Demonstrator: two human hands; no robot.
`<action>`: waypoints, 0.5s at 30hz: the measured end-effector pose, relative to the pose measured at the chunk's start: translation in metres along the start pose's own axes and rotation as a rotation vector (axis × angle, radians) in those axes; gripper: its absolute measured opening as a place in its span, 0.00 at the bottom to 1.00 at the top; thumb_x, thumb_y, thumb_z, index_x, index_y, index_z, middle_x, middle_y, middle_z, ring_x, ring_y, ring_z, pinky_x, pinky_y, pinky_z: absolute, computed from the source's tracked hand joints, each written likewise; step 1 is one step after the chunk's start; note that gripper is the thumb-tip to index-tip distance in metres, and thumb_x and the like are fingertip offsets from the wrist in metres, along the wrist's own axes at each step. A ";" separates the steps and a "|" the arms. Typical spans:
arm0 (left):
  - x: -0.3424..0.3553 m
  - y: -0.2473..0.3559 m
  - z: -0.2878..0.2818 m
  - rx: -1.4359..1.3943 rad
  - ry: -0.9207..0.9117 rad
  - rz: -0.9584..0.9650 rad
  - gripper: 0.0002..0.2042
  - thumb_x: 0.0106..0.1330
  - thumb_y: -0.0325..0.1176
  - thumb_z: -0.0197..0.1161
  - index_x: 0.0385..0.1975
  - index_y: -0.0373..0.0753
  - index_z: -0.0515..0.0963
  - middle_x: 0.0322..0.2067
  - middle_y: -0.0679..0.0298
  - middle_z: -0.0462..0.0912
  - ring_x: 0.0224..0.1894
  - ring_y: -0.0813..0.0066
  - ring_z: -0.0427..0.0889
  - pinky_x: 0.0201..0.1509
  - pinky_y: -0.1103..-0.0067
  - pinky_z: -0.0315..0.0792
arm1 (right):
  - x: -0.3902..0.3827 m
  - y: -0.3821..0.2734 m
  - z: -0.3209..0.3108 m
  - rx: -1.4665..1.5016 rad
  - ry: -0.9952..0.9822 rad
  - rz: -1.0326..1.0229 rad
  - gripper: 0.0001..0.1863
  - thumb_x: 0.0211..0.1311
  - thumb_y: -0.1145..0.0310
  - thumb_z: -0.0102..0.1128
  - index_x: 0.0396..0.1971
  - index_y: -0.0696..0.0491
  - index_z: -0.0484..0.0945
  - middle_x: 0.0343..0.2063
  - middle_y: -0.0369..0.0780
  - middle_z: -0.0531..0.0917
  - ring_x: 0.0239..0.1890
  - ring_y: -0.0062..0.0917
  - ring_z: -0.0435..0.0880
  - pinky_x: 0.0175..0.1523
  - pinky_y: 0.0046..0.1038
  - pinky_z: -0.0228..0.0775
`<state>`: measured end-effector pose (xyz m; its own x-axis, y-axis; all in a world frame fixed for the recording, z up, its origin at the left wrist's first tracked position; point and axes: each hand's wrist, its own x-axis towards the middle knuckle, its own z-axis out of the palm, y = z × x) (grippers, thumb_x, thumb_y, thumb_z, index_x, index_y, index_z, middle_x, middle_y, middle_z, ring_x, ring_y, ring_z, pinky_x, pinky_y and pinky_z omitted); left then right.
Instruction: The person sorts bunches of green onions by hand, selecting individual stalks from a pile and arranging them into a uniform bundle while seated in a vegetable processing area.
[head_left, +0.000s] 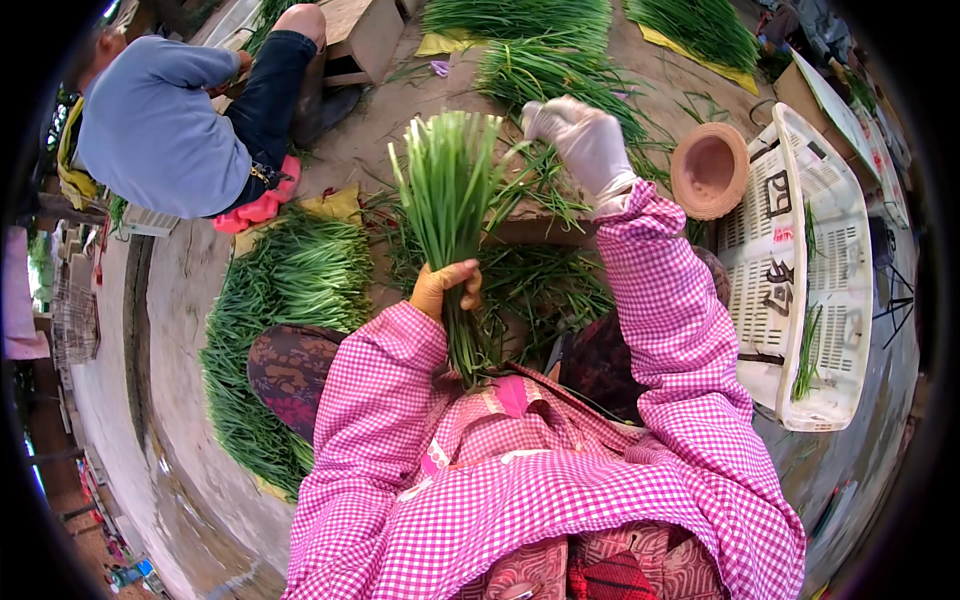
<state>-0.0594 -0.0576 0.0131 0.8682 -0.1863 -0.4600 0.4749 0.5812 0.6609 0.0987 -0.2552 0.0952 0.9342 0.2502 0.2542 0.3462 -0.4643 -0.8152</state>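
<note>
Upright in front of me is a bunch of garlic chives (452, 185), its pale cut ends fanned out at the top. My left hand (444, 289), yellowish in colour, is wrapped round the lower part of the stalks. Farther off to the right, my right hand (583, 142) wears a whitish glove. Its fingers are curled together, and whatever they may hold is hidden. Just beyond it lies a heap of loose chives (545, 75). More loose leaves (540, 285) are scattered below, between my knees.
A large chive pile (290, 300) lies by my left knee, and another (700, 35) at the far right. On the right are a round brownish tub (709, 170) and a white slotted plastic crate (843, 300). A person (165, 125) in a blue-grey top sits at the far left.
</note>
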 end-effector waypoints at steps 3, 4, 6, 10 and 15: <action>0.004 -0.001 -0.015 -0.064 -0.054 0.052 0.10 0.62 0.34 0.58 0.39 0.37 0.73 0.18 0.66 0.71 0.15 0.77 0.66 0.25 0.78 0.63 | -0.013 0.002 0.016 -0.206 -0.385 -0.125 0.12 0.60 0.62 0.58 0.37 0.54 0.81 0.35 0.42 0.84 0.39 0.28 0.82 0.46 0.26 0.72; 0.008 -0.002 -0.024 -0.084 -0.101 0.051 0.09 0.62 0.35 0.57 0.35 0.36 0.73 0.18 0.66 0.70 0.15 0.77 0.66 0.25 0.78 0.63 | -0.020 -0.010 0.022 -0.277 -0.495 -0.195 0.14 0.60 0.58 0.57 0.40 0.52 0.80 0.35 0.43 0.83 0.40 0.30 0.82 0.47 0.28 0.72; 0.011 -0.004 -0.027 -0.082 -0.150 0.027 0.13 0.64 0.39 0.55 0.22 0.38 0.70 0.18 0.67 0.69 0.16 0.77 0.66 0.27 0.78 0.62 | -0.035 -0.025 0.036 -0.446 -0.677 -0.066 0.21 0.58 0.49 0.56 0.45 0.48 0.78 0.36 0.45 0.83 0.40 0.34 0.82 0.47 0.30 0.72; 0.011 0.001 -0.029 -0.144 -0.363 0.053 0.10 0.65 0.37 0.54 0.36 0.36 0.73 0.19 0.67 0.70 0.15 0.78 0.66 0.27 0.79 0.62 | -0.041 -0.007 0.055 -0.361 -0.610 -0.046 0.20 0.58 0.53 0.58 0.45 0.49 0.79 0.35 0.43 0.83 0.35 0.34 0.83 0.43 0.28 0.74; 0.006 0.007 -0.037 -0.216 -0.351 0.106 0.21 0.66 0.33 0.50 0.59 0.37 0.62 0.18 0.67 0.70 0.15 0.80 0.65 0.26 0.80 0.61 | -0.017 0.023 0.038 -0.199 -0.222 -0.028 0.11 0.57 0.56 0.57 0.37 0.39 0.82 0.32 0.38 0.84 0.34 0.32 0.84 0.43 0.31 0.75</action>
<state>-0.0564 -0.0253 -0.0064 0.9248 -0.3534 -0.1412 0.3714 0.7572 0.5373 0.0874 -0.2380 0.0529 0.8899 0.4351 0.1372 0.4023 -0.6064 -0.6859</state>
